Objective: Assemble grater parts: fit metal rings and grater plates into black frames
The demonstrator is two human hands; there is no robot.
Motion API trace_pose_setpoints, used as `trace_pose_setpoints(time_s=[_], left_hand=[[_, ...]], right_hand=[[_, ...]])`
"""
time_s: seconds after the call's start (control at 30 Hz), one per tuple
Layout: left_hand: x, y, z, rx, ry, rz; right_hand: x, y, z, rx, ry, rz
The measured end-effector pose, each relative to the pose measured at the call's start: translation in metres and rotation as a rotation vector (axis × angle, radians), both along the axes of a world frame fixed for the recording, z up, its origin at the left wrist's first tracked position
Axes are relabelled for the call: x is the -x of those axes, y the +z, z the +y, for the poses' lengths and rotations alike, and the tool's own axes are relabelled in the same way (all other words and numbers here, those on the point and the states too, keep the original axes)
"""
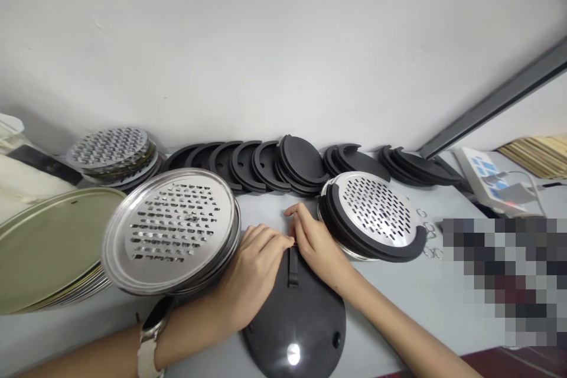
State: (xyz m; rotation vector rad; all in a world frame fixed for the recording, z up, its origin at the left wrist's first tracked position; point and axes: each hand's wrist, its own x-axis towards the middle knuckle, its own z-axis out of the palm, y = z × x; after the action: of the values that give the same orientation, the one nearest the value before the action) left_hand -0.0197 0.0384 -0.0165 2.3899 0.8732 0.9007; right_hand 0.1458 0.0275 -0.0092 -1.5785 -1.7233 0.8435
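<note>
A glossy black round lid (301,319) with a small upright tab lies flat on the grey table in front of me. My left hand (254,274) rests on its far left edge, fingers curled and pressed together at the rim. Meeting it from the right at the same spot is my right hand (312,239), fingertips pinched, index finger stretched out. What the fingers pinch is too small to make out. A stack of perforated metal grater discs (170,227) leans just left of my left hand. A grater disc in a black rubber ring (376,215) lies right of my right hand.
Black C-shaped rubber rings (266,162) line the wall at the back. More grater discs (110,150) are stacked at the back left, greenish-gold round lids (48,242) at the left. Small metal rings (429,242) lie at the right, a white device (491,180) beyond them.
</note>
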Motion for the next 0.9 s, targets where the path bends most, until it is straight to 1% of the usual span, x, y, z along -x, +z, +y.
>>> trace_pose_setpoints(time_s=[0.3, 0.6, 0.9], left_hand=[[-0.0013, 0.0029, -0.0008, -0.002, 0.059, 0.004], [-0.0003, -0.0005, 0.0010, -0.052, 0.005, 0.024], [0.0000, -0.0008, -0.0006, -0.034, -0.002, -0.002]], right_hand=[[0.0001, 0.0013, 0.0000, -0.015, -0.010, 0.012], [0.0006, 0.0013, -0.0010, 0.017, 0.024, -0.003], [0.0009, -0.0007, -0.0020, 0.003, 0.044, -0.048]])
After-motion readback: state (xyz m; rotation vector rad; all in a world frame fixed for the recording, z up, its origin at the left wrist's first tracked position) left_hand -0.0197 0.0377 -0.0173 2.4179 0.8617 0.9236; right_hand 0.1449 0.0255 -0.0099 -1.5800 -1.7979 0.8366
